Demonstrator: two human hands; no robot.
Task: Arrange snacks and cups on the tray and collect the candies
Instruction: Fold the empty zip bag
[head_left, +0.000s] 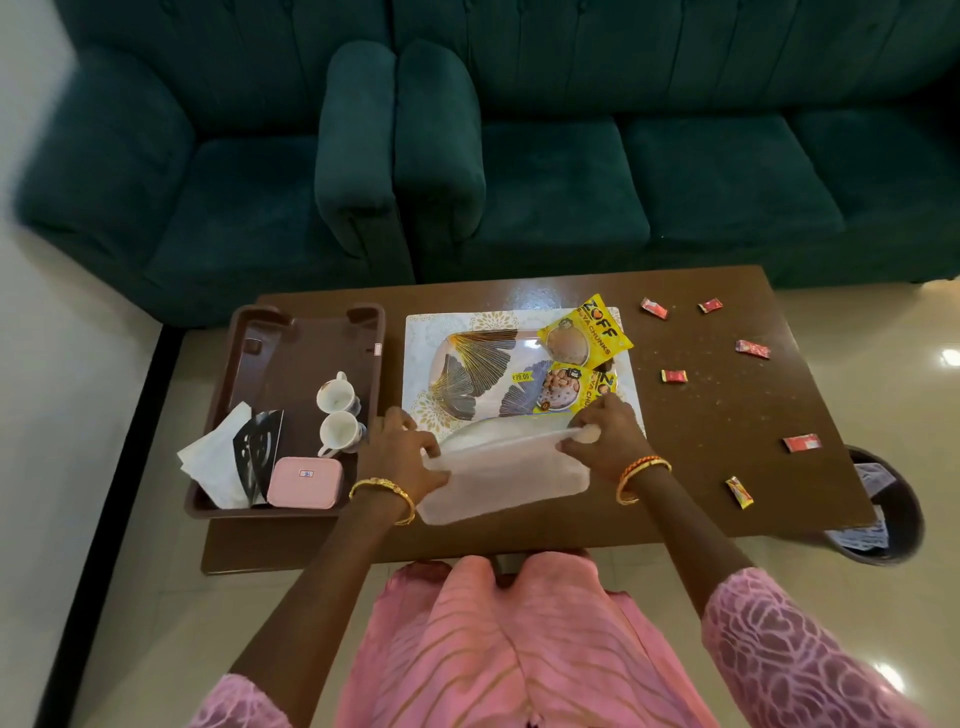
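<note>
While both hands, left (402, 447) and right (605, 431), grip the ends of a frosted box (501, 478) at the surface's near edge, its lid lifts. Two yellow packets (584, 338) lie on the leaf-patterned tray (467, 374); red candies (751, 348) dot the right side.

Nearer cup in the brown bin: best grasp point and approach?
Judgement: take the nearer cup by its rim from above. It stands upright, mouth open, with the second cup close behind it and the pink box close in front, so side access looks tight. Its handle seems to point down-left toward the box, hard to reach.
</note>
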